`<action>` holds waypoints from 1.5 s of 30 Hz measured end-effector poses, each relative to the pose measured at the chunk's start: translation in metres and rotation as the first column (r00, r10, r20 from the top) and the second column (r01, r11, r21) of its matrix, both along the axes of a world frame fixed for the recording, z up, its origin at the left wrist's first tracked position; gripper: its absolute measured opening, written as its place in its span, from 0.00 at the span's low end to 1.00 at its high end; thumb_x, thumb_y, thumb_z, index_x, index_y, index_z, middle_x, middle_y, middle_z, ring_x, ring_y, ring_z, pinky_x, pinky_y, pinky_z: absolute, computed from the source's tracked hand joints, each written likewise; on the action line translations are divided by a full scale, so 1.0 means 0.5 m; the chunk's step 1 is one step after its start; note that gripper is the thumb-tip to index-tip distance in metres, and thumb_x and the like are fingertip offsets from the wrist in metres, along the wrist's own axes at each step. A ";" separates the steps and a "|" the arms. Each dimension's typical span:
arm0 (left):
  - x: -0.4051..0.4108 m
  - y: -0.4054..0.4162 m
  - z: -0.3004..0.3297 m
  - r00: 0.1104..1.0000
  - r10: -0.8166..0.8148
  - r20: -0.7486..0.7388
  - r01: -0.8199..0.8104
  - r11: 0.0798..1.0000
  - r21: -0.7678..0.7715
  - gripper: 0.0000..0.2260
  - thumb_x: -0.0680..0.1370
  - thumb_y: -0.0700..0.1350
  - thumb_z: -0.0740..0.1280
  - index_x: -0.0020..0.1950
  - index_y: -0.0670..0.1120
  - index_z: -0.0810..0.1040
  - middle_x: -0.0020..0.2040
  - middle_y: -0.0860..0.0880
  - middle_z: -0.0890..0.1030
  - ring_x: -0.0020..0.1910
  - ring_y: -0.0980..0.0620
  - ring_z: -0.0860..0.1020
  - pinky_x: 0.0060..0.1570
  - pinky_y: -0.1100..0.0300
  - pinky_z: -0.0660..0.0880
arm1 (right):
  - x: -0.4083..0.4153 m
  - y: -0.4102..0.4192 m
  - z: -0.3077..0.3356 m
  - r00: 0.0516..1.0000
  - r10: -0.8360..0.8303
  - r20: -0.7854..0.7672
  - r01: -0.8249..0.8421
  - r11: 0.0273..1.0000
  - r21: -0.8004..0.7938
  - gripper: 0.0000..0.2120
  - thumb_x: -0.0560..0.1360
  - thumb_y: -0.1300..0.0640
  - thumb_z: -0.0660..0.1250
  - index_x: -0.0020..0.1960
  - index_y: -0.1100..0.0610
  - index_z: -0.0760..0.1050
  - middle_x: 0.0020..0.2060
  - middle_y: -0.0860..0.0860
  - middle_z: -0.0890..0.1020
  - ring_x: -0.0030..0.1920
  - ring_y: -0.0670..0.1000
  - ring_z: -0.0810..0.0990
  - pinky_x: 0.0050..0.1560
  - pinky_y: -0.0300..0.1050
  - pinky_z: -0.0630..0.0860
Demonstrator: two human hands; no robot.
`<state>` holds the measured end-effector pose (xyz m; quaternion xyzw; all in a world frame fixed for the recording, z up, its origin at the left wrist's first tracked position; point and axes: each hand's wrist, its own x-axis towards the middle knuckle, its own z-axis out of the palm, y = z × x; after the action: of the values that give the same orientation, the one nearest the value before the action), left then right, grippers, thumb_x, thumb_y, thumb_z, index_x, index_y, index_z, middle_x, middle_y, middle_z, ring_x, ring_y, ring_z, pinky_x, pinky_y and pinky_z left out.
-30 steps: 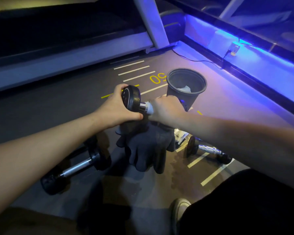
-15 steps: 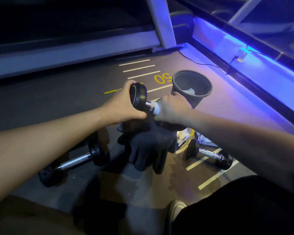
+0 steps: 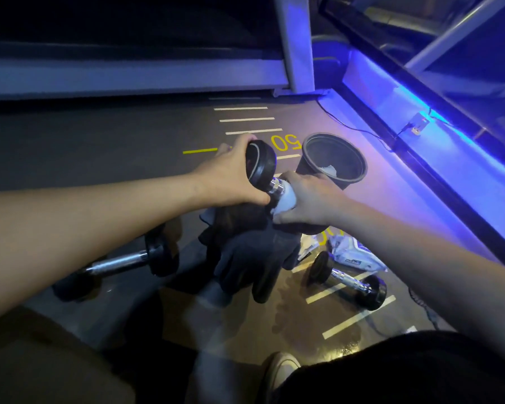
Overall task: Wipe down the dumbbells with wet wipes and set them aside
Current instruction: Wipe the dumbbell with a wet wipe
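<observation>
The right hand (image 3: 309, 199), fingers wrapped around a wipe (image 3: 286, 201) on the dumbbell (image 3: 261, 167) handle, is sliding away from the head that the left hand (image 3: 231, 182) is gripping, baring more chrome; the wiping is progressing. All this is happening just left of the bin (image 3: 333, 158). The far head is hidden behind the right hand.

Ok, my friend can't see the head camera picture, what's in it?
A person's left hand grips a dumbbell by its end while the right hand wraps a white wipe around its handle. Two more dumbbells lie on the floor.
</observation>
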<state>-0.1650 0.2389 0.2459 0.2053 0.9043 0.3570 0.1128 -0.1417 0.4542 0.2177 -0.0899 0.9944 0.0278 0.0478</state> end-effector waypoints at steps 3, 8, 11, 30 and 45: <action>-0.003 0.000 0.003 1.000 0.008 0.019 -0.008 1.000 -0.010 0.49 0.62 0.58 0.78 0.76 0.58 0.54 0.64 0.46 0.68 0.57 0.44 0.77 0.60 0.54 0.74 | 0.009 0.002 0.015 1.000 0.022 0.022 -0.021 0.998 -0.054 0.43 0.63 0.32 0.73 0.69 0.52 0.65 0.58 0.51 0.82 0.61 0.56 0.78 0.55 0.48 0.64; -0.008 0.003 0.002 0.999 0.024 0.026 -0.023 1.000 -0.020 0.48 0.64 0.56 0.78 0.77 0.55 0.54 0.64 0.44 0.69 0.58 0.43 0.76 0.54 0.58 0.71 | 0.005 0.014 0.030 0.998 0.057 -0.018 -0.059 0.986 -0.158 0.42 0.62 0.31 0.75 0.69 0.49 0.69 0.58 0.51 0.83 0.60 0.57 0.78 0.51 0.44 0.65; -0.010 0.006 0.001 0.999 0.027 0.036 -0.026 0.999 -0.020 0.49 0.64 0.56 0.78 0.78 0.55 0.53 0.65 0.43 0.69 0.59 0.42 0.76 0.54 0.58 0.72 | -0.003 0.004 0.025 0.993 0.113 -0.031 -0.116 0.984 -0.136 0.31 0.65 0.35 0.76 0.60 0.51 0.76 0.50 0.54 0.84 0.55 0.58 0.80 0.44 0.46 0.64; 0.007 0.030 0.034 0.996 -0.028 -0.081 0.018 0.991 -0.129 0.48 0.62 0.59 0.78 0.75 0.54 0.55 0.63 0.43 0.68 0.51 0.40 0.76 0.44 0.57 0.70 | -0.019 0.078 0.014 0.971 0.140 0.195 -0.147 0.989 0.019 0.35 0.58 0.31 0.65 0.60 0.49 0.76 0.55 0.44 0.78 0.62 0.49 0.73 0.63 0.49 0.62; 0.015 0.044 0.048 0.997 -0.030 -0.072 0.018 0.984 -0.175 0.55 0.59 0.66 0.77 0.78 0.56 0.51 0.68 0.43 0.65 0.58 0.38 0.77 0.47 0.55 0.71 | -0.021 0.118 -0.006 0.972 0.189 0.139 -0.138 0.939 -0.315 0.15 0.67 0.46 0.79 0.51 0.50 0.84 0.47 0.23 0.74 0.50 0.36 0.75 0.54 0.47 0.71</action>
<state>-0.1576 0.2609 0.2697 0.2186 0.9331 0.2671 0.1011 -0.1521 0.5132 0.2148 -0.1808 0.9684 -0.1286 0.1142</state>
